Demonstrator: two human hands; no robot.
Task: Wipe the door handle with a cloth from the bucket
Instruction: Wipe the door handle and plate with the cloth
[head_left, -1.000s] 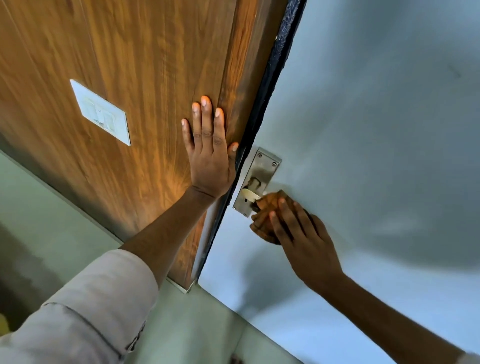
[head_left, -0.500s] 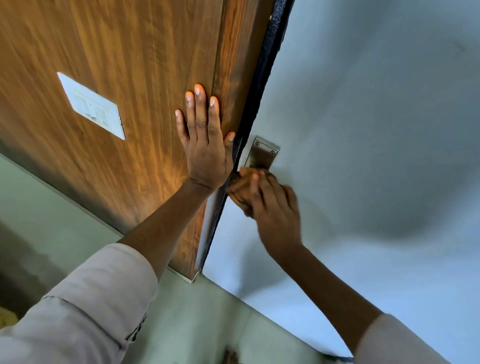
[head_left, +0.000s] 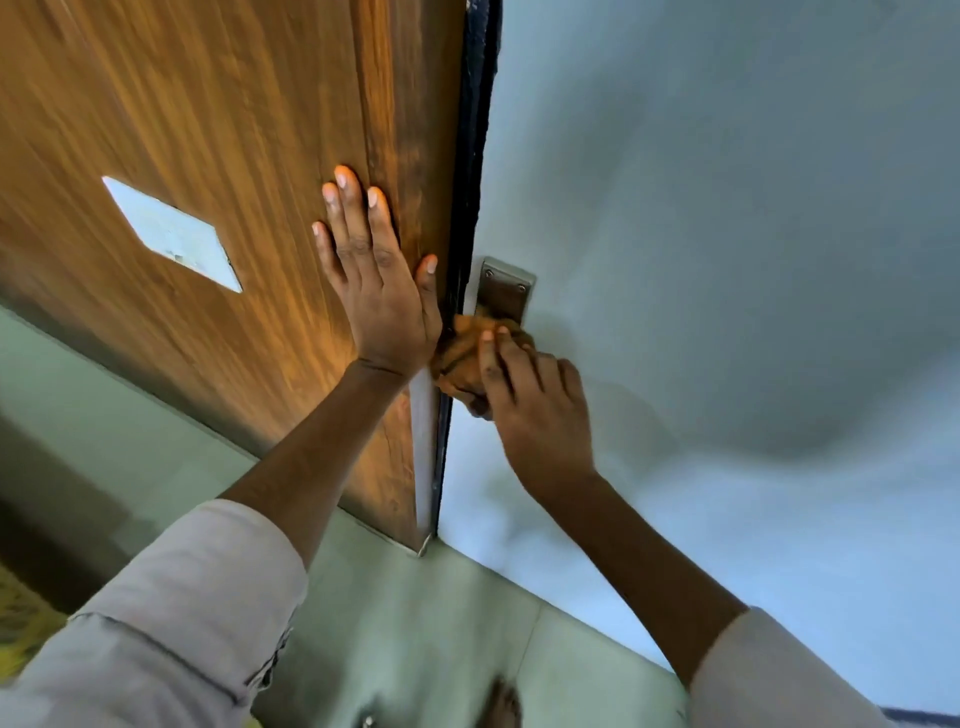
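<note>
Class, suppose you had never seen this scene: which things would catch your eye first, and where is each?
First, the left hand pressed flat, fingers spread, on the wooden panel at centre. Just right of it, the right hand presses a bunched orange cloth against the lower end of the metal handle plate on the pale door. A white plate sits on the wood at left.
</note>
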